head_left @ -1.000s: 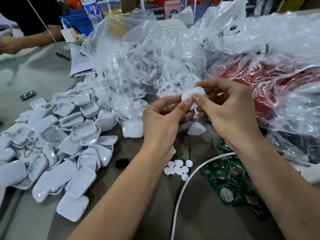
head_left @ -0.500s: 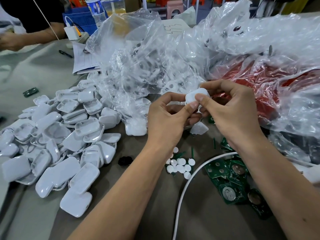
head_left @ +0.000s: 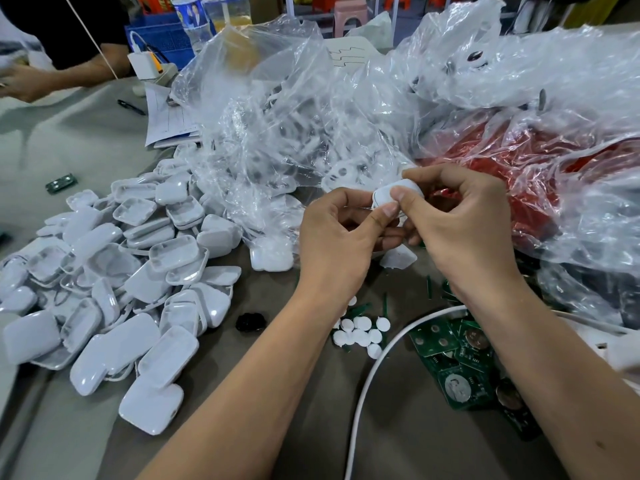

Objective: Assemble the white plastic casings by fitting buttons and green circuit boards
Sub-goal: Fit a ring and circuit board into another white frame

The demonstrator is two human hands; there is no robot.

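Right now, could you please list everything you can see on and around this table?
casing: one, white, held up in both hands
casing pile: many, white, table left
buttons: about ten, white discs, between the forearms
circuit boards: several, green, under right forearm
cable: one, white, near centre
plastic bags: several, clear, behind the hands; one holds something red
papers: white, far left
pen: one, black, beside papers
left hand: fingers pinch casing
right hand: fingers pinch casing
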